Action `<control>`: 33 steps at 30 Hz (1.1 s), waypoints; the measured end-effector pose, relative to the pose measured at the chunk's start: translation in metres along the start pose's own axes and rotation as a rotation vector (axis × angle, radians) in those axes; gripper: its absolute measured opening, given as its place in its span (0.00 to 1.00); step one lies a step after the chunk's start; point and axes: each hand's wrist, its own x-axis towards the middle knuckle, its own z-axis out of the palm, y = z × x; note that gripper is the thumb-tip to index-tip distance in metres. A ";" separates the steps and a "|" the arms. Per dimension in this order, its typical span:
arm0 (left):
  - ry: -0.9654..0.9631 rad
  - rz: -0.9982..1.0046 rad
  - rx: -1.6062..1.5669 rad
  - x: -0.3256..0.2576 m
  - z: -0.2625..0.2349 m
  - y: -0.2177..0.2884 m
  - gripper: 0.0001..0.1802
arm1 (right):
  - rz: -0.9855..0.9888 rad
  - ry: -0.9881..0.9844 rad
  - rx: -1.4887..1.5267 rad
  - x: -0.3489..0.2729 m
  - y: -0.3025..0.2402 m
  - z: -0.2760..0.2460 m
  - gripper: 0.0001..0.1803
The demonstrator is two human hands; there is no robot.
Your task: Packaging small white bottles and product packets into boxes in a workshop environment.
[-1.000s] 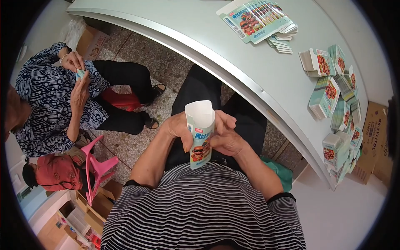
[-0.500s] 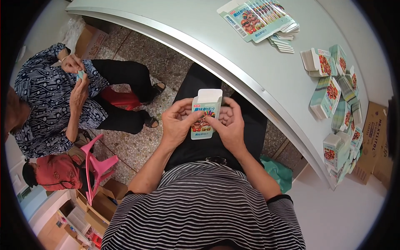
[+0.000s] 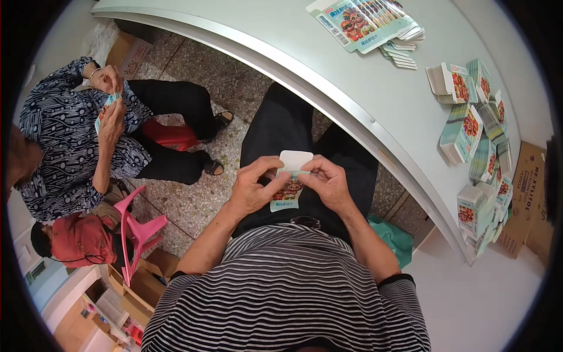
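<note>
Both hands grip one small carton [image 3: 289, 183] over the lap: left hand [image 3: 253, 189] closed on its left side, right hand [image 3: 329, 185] pinching its right side

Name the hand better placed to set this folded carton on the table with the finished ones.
Right, probably. Both hands grip the small carton, but the right hand is on the side where the folded cartons lie on the table; the left hand would cross over.

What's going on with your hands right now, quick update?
Left hand and right hand both gripping a small printed carton over the lap. Top flap up. Nothing between hands and carton; white table ahead.
</note>
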 end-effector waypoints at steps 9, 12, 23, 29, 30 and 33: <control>0.115 -0.206 -0.397 0.008 0.002 0.000 0.12 | -0.074 0.194 0.229 0.008 -0.018 0.024 0.20; 0.063 -0.084 -0.209 0.011 -0.006 -0.010 0.10 | -0.077 0.129 0.210 0.010 -0.011 0.019 0.19; -0.050 -0.369 -0.398 0.020 -0.023 0.010 0.08 | 0.144 0.140 0.069 0.018 -0.035 0.016 0.10; -0.117 -0.466 -0.297 0.032 -0.034 0.023 0.08 | 0.160 0.137 0.058 0.023 -0.044 0.020 0.09; -0.135 -0.388 -0.271 0.032 -0.035 0.021 0.08 | 0.161 0.137 0.060 0.023 -0.042 0.020 0.09; -0.166 -0.320 -0.219 0.029 -0.036 0.017 0.08 | 0.090 0.120 0.038 0.023 -0.037 0.018 0.08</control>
